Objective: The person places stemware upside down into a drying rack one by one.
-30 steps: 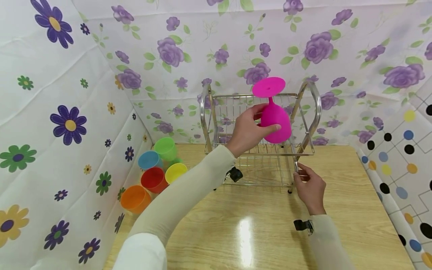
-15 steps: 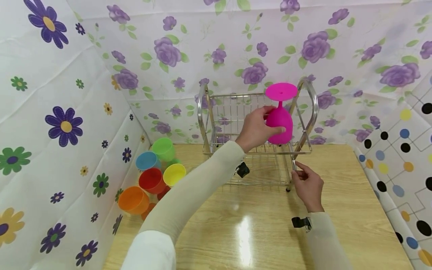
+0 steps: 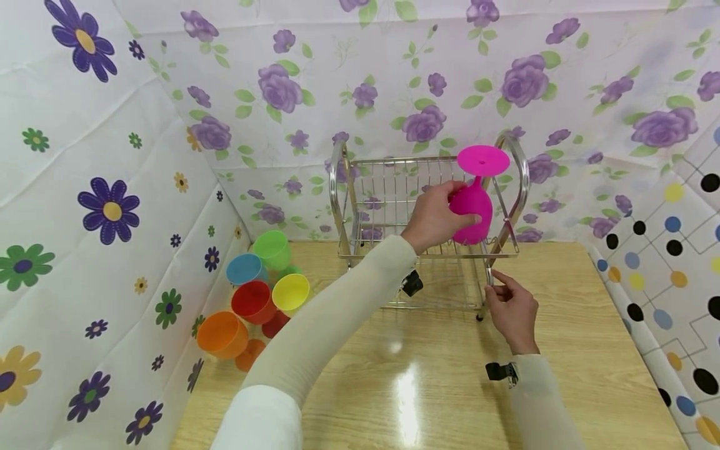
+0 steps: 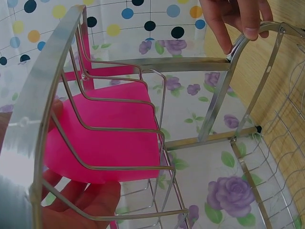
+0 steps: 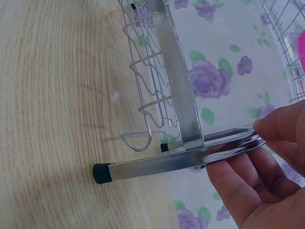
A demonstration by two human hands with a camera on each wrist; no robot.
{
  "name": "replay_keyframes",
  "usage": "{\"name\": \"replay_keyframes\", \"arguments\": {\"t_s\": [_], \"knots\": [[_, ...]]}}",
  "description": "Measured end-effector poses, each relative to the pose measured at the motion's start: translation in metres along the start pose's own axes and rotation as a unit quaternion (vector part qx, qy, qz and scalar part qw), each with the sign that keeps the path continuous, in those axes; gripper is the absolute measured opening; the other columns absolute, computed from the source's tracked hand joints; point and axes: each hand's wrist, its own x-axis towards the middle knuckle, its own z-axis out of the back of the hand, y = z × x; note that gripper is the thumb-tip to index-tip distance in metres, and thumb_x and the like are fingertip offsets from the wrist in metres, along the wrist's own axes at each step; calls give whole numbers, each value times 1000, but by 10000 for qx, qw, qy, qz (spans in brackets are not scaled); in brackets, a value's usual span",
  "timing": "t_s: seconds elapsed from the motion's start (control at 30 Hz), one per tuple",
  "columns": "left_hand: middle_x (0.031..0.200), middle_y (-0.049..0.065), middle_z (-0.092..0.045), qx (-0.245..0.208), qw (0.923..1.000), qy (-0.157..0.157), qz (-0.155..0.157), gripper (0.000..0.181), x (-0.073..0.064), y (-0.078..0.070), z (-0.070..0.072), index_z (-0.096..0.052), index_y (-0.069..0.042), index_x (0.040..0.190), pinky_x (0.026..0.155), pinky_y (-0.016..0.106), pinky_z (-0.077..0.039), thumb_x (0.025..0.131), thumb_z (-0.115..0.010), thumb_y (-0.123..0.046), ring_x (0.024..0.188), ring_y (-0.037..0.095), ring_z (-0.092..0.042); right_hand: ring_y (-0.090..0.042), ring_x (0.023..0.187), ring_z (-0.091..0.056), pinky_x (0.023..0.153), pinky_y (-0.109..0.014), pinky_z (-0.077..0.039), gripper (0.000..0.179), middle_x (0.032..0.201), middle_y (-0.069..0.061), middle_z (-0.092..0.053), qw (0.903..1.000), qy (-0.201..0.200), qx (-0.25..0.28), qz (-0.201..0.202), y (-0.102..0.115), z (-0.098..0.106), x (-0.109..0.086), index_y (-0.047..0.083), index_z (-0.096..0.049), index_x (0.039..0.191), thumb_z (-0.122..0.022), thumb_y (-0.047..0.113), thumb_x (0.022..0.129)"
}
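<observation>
No words, numbers or signs can be read on anything; only flowers and dots are seen.

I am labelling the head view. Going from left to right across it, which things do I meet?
orange cup → blue cup → yellow cup → metal rack → left hand → pink goblet → right hand

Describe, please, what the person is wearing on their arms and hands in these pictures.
Both arms wear long, close-fitting cream sleeves that end at the wrists, with white fabric above the left one near the shoulder. The left hand and right hand are bare, without gloves. A small black device is strapped at each wrist.
</observation>
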Motion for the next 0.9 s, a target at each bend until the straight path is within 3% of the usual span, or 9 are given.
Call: {"name": "replay_keyframes", "arguments": {"t_s": [0.27,0.53,0.7,0.9], "knots": [[138,3,-69,72,10000,-12,-36,71,-1,1,0,-54,-16,154,90,25,-63,91,-86,-25,117,17,-70,14,70,-60,59,-8,-49,37,98,-16,-80,10000,-25,47,-27,1,0,0,18,-74,136,-74,15,99],[145,1,-65,-288,9996,41,-70,71,-6,3,6,-54,-18,156,88,26,-64,92,-85,-25,125,18,-66,11,70,-60,59,-8,-49,38,97,-15,-79,10000,-53,-2,-35,2,-1,-1,17,-74,136,-74,14,98],[154,-2,-59,-435,9990,-30,-69,70,-14,4,14,-54,-22,156,97,30,-62,93,-84,-29,139,22,-58,12,69,-60,60,-7,-48,38,96,-13,-79,9999,-99,-44,-21,3,-3,-2,19,-74,135,-74,15,98],[152,-9,-58,-714,9966,-211,-348,63,-32,5,27,-57,-27,152,101,27,-59,95,-82,-33,137,17,-58,14,69,-60,60,-6,-47,37,95,-14,-79,9998,-190,-24,34,4,-3,-3,18,-75,134,-75,15,98]]}}
